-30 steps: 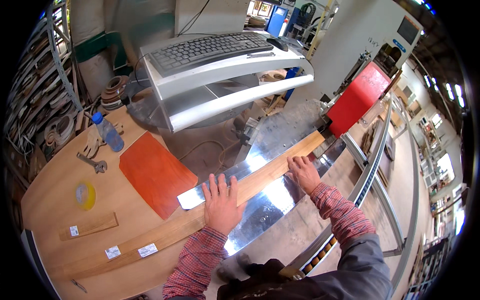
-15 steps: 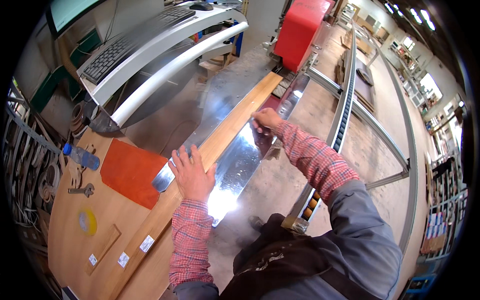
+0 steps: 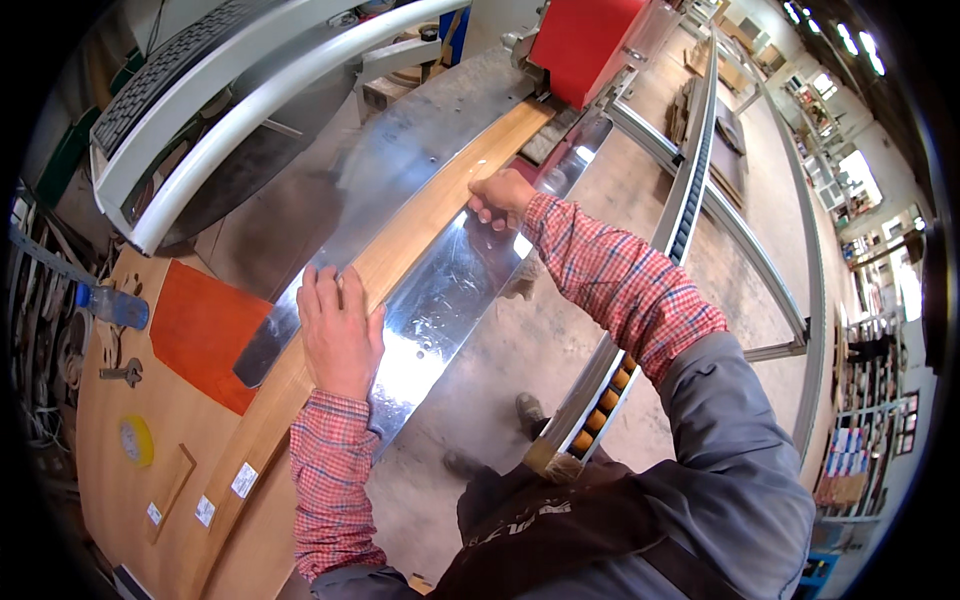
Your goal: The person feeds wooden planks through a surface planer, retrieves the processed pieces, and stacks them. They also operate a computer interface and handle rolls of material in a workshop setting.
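A long wooden plank [image 3: 415,240] runs from the bench at the lower left across shiny metal plates [image 3: 440,310] to the red machine housing [image 3: 583,48]. My left hand [image 3: 340,335] lies on the plank, fingers stretched across its top and thumb along its right edge. Farther up, my right hand [image 3: 505,198] has curled fingers pinching the plank's right edge; its palm side is hidden. Two white labels [image 3: 244,480] are stuck on the near part of the plank.
On the bench [image 3: 110,480] are an orange sheet [image 3: 205,335], a water bottle [image 3: 115,305], a wrench [image 3: 122,372], yellow tape [image 3: 136,441] and a short wood strip [image 3: 173,490]. A white rail [image 3: 270,95] stands at left; a roller track [image 3: 605,405] at right.
The view has shifted, moving most things toward the left. Against the metal plate and the red housing, the plank and my hands appear slightly farther forward.
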Demonstrator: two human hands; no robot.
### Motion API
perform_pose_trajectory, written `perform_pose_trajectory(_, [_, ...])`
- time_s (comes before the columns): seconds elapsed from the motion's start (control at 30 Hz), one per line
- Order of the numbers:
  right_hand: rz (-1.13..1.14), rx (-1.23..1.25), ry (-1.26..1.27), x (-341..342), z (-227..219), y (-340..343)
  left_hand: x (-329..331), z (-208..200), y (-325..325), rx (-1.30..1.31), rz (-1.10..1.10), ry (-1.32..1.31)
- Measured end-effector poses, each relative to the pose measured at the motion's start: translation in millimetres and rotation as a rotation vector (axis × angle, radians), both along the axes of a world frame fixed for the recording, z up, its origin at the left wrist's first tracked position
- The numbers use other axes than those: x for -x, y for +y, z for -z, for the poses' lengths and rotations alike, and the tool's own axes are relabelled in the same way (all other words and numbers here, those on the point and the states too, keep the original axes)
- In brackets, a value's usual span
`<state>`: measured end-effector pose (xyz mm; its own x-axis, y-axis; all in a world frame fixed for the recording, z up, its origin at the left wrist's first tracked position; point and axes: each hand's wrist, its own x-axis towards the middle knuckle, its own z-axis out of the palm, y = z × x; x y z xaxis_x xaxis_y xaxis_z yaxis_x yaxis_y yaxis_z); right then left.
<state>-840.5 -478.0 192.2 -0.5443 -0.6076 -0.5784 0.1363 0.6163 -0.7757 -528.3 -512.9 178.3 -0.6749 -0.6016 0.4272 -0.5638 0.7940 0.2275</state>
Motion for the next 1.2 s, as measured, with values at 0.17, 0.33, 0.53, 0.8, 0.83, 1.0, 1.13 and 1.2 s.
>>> perform_pose_trajectory(0.17, [0.029, 0.099, -0.156, 45, 11, -7, 36, 0, -2, 0.021, 0.005, -0.009])
perform_pose_trajectory(0.33, [0.031, 0.096, -0.259, 110, 27, -13, 86, 3, -2, 0.021, -0.018, 0.009])
perform_pose_trajectory(0.53, [-0.022, 0.205, -0.212, 187, 34, -7, 160, 10, -13, 0.102, 0.03, 0.038])
perform_pose_trajectory(0.8, [-0.491, 0.665, 0.599, 110, -25, -16, 257, 28, -21, 0.16, -0.033, 0.061])
perform_pose_trajectory(0.83, [-0.573, 0.896, 0.606, 67, -23, -22, 269, 29, -26, 0.2, -0.01, 0.032])
perform_pose_trajectory(1.0, [-1.405, 1.303, 0.896, -110, -10, -51, 338, 34, -22, 0.205, -0.041, 0.026])
perform_pose_trajectory(1.13, [-1.746, 0.935, 1.397, -110, -3, -72, 355, 18, -9, 0.296, 0.055, 0.132])
perform_pose_trajectory(1.2, [-1.671, 1.045, 1.475, -82, -3, -76, 338, 7, 11, 0.287, 0.184, 0.126])
